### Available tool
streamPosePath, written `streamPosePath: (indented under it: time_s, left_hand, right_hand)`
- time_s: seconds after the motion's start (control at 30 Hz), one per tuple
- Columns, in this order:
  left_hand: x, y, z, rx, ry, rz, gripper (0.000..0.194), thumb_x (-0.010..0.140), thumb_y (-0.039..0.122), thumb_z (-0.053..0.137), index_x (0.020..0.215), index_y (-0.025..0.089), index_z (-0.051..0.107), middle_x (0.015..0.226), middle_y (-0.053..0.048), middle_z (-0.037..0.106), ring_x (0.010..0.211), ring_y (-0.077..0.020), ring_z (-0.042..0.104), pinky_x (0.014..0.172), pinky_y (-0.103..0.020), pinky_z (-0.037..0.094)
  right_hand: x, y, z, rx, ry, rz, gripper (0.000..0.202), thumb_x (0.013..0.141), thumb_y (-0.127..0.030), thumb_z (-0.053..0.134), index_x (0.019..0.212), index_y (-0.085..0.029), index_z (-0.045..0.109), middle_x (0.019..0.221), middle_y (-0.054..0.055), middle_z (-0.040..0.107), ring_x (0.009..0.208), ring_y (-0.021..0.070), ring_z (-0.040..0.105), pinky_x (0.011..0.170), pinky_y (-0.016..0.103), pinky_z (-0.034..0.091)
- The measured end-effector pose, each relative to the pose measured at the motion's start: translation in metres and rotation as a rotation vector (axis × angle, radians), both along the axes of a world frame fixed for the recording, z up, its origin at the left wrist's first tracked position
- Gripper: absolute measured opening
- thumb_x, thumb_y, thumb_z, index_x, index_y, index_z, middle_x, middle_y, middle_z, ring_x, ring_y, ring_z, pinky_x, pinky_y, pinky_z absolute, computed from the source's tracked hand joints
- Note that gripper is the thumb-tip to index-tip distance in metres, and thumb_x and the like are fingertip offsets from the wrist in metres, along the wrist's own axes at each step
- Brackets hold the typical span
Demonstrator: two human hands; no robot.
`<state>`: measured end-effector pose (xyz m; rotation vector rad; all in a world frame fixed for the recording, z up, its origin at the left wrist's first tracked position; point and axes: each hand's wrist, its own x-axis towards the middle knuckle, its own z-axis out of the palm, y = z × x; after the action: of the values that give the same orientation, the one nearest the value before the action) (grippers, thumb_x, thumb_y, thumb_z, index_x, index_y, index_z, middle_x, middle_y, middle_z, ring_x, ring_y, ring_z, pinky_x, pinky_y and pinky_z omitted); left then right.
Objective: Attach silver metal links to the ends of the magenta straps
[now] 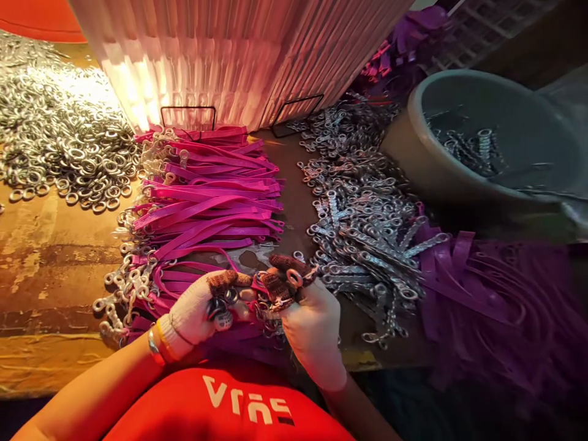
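Note:
Both my hands wear pale gloves with dark-stained fingers and meet close to the table's front edge. Curled around several metal rings, my left hand (pixel 195 312) points its index finger at the right one. My right hand (pixel 310 315) is closed, with a metal ring (pixel 294 278) at its fingers. A bit of magenta strap (pixel 258 285) shows between the two hands; which of them grips it is hard to make out. Just beyond lies a row of magenta straps (pixel 211 193) with metal chain links (pixel 141 278) at their left ends.
Loose rings (pixel 87 153) are heaped at the left on the wooden table (pixel 50 245). Twisted metal chain pieces (pixel 362 226) pile up at the right, beside a grey tub (pixel 416 110) and more purple straps (pixel 496 294). A white corrugated panel (pixel 220 67) stands at the back.

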<state>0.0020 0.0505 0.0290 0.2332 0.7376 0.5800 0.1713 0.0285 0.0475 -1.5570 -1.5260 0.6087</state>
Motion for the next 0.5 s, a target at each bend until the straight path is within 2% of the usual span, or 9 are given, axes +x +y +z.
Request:
streamPosePath:
  time_s: [0.1, 0.17, 0.23, 0.33, 0.4, 0.5]
  left_hand:
    - [0.012, -0.003, 0.002, 0.118, 0.082, -0.026, 0.026, 0.077, 0.037, 0.067, 0.080, 0.011, 0.064, 0.061, -0.002, 0.059, 0.043, -0.0060, 0.046, 0.034, -0.016, 0.022]
    - [0.016, -0.003, 0.005, 0.130, 0.096, -0.057, 0.028, 0.076, 0.038, 0.068, 0.073, 0.011, 0.060, 0.057, 0.000, 0.054, 0.041, -0.0051, 0.042, 0.036, -0.016, 0.023]
    - [0.015, -0.002, 0.008, 0.105, 0.079, -0.061, 0.029, 0.073, 0.038, 0.069, 0.069, 0.012, 0.057, 0.054, 0.002, 0.049, 0.041, -0.0046, 0.040, 0.037, -0.016, 0.024]
    - [0.006, 0.000, 0.011, 0.114, 0.071, -0.115, 0.032, 0.072, 0.041, 0.069, 0.066, 0.013, 0.054, 0.053, 0.004, 0.044, 0.039, -0.0037, 0.034, 0.035, -0.017, 0.019]
    - [-0.001, 0.002, 0.013, 0.152, 0.096, -0.166, 0.033, 0.074, 0.043, 0.068, 0.069, 0.013, 0.054, 0.055, 0.003, 0.046, 0.039, -0.0036, 0.033, 0.034, -0.017, 0.017]
    - [-0.006, 0.004, 0.016, 0.225, 0.131, -0.254, 0.032, 0.078, 0.044, 0.067, 0.074, 0.014, 0.055, 0.056, 0.004, 0.048, 0.038, -0.0033, 0.033, 0.034, -0.017, 0.019]
  right_hand:
    - [-0.004, -0.004, -0.003, 0.172, -0.218, 0.077, 0.027, 0.088, -0.022, 0.060, 0.114, -0.025, 0.067, 0.100, 0.006, 0.076, 0.087, 0.0229, 0.072, 0.078, 0.033, 0.058]
    - [-0.005, -0.007, -0.003, 0.192, -0.261, 0.183, 0.033, 0.087, -0.018, 0.058, 0.119, -0.027, 0.065, 0.103, 0.006, 0.075, 0.090, 0.0228, 0.072, 0.080, 0.033, 0.058]
    - [-0.004, -0.009, -0.002, 0.136, -0.227, 0.261, 0.039, 0.087, -0.018, 0.056, 0.126, -0.027, 0.060, 0.104, 0.006, 0.074, 0.091, 0.0231, 0.071, 0.079, 0.034, 0.058]
    - [0.006, -0.009, 0.001, -0.004, -0.140, 0.286, 0.048, 0.088, -0.017, 0.051, 0.135, -0.024, 0.052, 0.112, 0.009, 0.070, 0.099, 0.0240, 0.068, 0.087, 0.038, 0.056]
    - [0.015, -0.005, 0.002, -0.046, -0.113, 0.319, 0.050, 0.085, -0.011, 0.048, 0.133, -0.025, 0.054, 0.117, 0.009, 0.067, 0.107, 0.0239, 0.064, 0.095, 0.040, 0.053]
    - [0.023, 0.003, 0.005, -0.080, -0.085, 0.447, 0.048, 0.084, -0.008, 0.048, 0.127, -0.026, 0.060, 0.115, 0.007, 0.066, 0.108, 0.0220, 0.063, 0.095, 0.037, 0.052]
